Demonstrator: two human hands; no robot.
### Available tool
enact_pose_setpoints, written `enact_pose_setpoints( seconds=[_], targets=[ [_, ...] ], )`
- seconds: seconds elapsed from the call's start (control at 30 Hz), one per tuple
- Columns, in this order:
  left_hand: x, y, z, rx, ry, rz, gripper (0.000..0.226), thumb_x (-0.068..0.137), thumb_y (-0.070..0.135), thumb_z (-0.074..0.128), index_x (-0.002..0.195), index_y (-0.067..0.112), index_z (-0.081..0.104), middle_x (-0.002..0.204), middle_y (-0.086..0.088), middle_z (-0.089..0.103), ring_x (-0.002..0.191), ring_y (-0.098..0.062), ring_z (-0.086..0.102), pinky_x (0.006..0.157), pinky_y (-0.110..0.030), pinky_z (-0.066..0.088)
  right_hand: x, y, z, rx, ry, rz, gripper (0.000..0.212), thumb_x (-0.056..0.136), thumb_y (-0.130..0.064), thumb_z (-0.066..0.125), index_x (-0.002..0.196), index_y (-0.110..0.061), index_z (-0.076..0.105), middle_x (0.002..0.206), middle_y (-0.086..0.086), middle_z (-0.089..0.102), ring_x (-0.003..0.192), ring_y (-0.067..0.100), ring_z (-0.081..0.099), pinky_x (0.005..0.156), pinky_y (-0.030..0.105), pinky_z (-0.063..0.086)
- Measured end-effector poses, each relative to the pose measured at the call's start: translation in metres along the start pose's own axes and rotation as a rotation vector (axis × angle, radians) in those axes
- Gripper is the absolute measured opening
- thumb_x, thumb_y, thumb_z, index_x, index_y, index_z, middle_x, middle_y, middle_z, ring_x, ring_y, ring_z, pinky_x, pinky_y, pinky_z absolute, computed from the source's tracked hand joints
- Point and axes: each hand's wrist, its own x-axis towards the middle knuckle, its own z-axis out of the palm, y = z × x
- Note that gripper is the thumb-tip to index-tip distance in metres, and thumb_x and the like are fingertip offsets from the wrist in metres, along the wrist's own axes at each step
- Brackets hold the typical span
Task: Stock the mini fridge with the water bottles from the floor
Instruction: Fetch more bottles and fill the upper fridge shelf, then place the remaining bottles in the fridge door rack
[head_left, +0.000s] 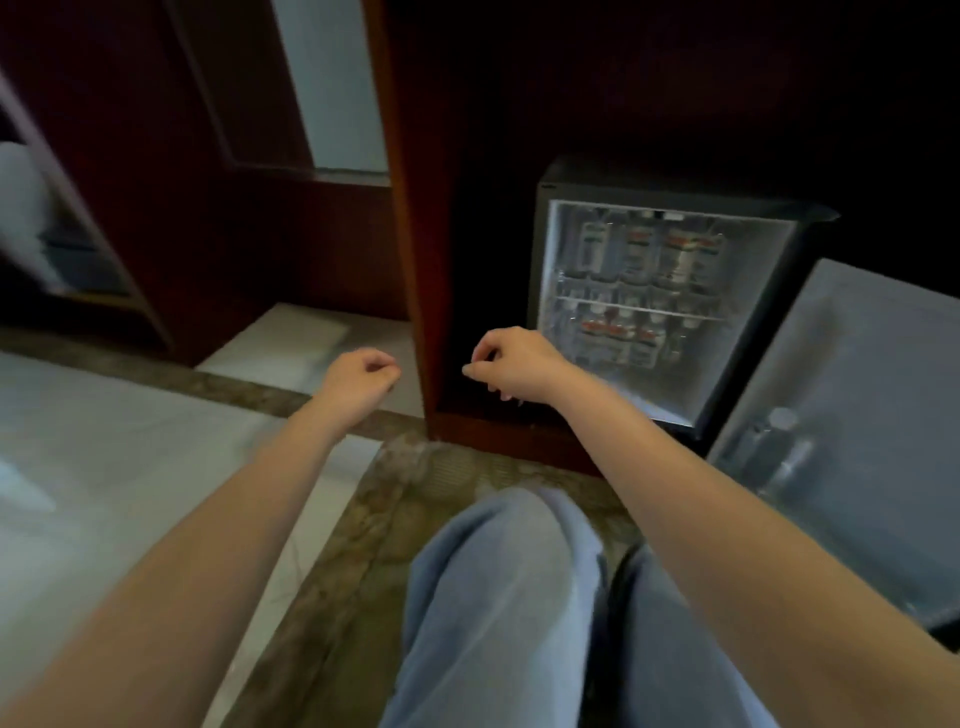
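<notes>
Step in hand, by judgement: the closing stage of stocking. The fridge (623, 179) is standing open inside the cabinet (410, 208); bottles (649, 254) are standing upright in rows above and below its wire shelf (639, 307); the door (857, 364) is hanging open at the right, carrying what is looking like one more bottle (779, 441) in its rack, though blur is preventing certainty. No bottle is showing on the floor (104, 441) within view.

The left hand (363, 376) is hovering over the floor just left of the cabinet post, fingers loosely curled, holding nothing. The right hand (511, 366) is hovering in front of the fridge's lower left corner, fingers likewise loosely curled, holding nothing; neither hand is touching the fridge or a bottle. The person is crouching, knee (509, 571) pointing at the cabinet.

Next move, by judgement: either checking outside the view for further bottles, or reaching right for the door edge and swinging it closed; the latter is calling for a sweep clearing the knee, and for the door bottle sitting upright so that it is not fouling the shelf bottles.
</notes>
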Motion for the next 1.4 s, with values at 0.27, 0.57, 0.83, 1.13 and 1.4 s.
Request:
enact_pose_setpoints(
  seconds=[0.27, 0.57, 0.83, 1.13, 1.4],
  targets=[
    [-0.053, -0.136, -0.096, -0.012, 0.142, -0.205, 0.009, 0.088, 0.013, 0.057, 0.082, 0.015, 0.063, 0.085, -0.012, 0.063, 0.088, -0.026, 0.06, 0.072, -0.029, 0.042, 0.012, -0.082, 0.128, -0.232, -0.258, -0.172, 0.03, 0.091, -0.041, 0.056, 0.109, -0.018, 0.063, 0.112, 0.002, 0.061, 0.105, 0.02, 0.055, 0.085, 0.034, 0.048],
    [-0.105, -0.271, -0.144, 0.009, 0.287, -0.551, 0.008, 0.087, 0.012, 0.058, 0.08, 0.011, 0.064, 0.083, -0.014, 0.061, 0.082, -0.026, 0.056, 0.076, -0.035, 0.046, 0.02, -0.116, 0.236, -0.426, -0.451, -0.252, 0.037, 0.092, -0.039, 0.051, 0.12, -0.015, 0.057, 0.12, 0.005, 0.06, 0.103, 0.024, 0.058, 0.085, 0.039, 0.052],
    [-0.086, -0.329, -0.145, 0.071, 0.265, -0.735, 0.057, 0.089, 0.02, 0.059, 0.14, 0.002, 0.041, 0.141, -0.019, 0.043, 0.128, -0.034, 0.044, 0.106, -0.04, 0.038, 0.034, -0.082, 0.277, -0.587, -0.563, -0.212, 0.037, 0.092, -0.032, 0.049, 0.126, -0.019, 0.052, 0.12, 0.003, 0.058, 0.101, 0.021, 0.057, 0.084, 0.037, 0.052],
    [-0.043, -0.361, -0.121, 0.198, 0.229, -0.767, 0.056, 0.09, 0.014, 0.052, 0.142, 0.001, 0.036, 0.146, -0.018, 0.039, 0.132, -0.033, 0.04, 0.106, -0.034, 0.032, 0.052, -0.059, 0.286, -0.512, -0.574, -0.139, 0.038, 0.093, -0.034, 0.05, 0.127, -0.016, 0.049, 0.122, 0.007, 0.057, 0.107, 0.026, 0.055, 0.089, 0.04, 0.049],
    [-0.037, -0.381, -0.104, 0.395, 0.281, -0.77, 0.032, 0.088, 0.014, 0.053, 0.119, 0.005, 0.058, 0.125, -0.019, 0.053, 0.11, -0.035, 0.055, 0.088, -0.034, 0.043, 0.052, -0.06, 0.291, -0.48, -0.539, -0.201, 0.04, 0.093, -0.034, 0.05, 0.129, -0.019, 0.041, 0.114, 0.006, 0.059, 0.099, 0.027, 0.058, 0.083, 0.042, 0.051]
  ],
)
